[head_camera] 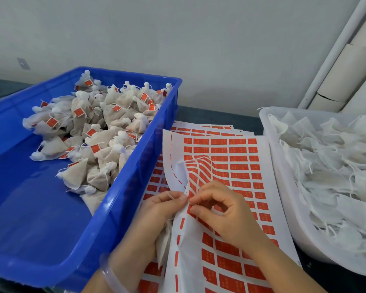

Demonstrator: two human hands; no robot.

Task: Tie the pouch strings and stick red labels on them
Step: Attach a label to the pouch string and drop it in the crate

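My left hand (156,210) holds a white pouch (163,240) against its palm, and a white string runs over its forefinger. Its fingertips pinch the lifted edge of the top label sheet (230,172), a white sheet with rows of red labels. My right hand (222,210) meets it there, thumb and forefinger pinching at a red label on that raised edge. The sheet buckles upward just beyond my fingers. Whether the label has come free of the sheet, I cannot tell.
A blue crate (122,199) on the left holds several tied pouches with red labels (97,132). A white tub (283,187) on the right is full of untied white pouches (330,157). More label sheets (203,129) lie underneath on the dark table. White pipes stand at the far right.
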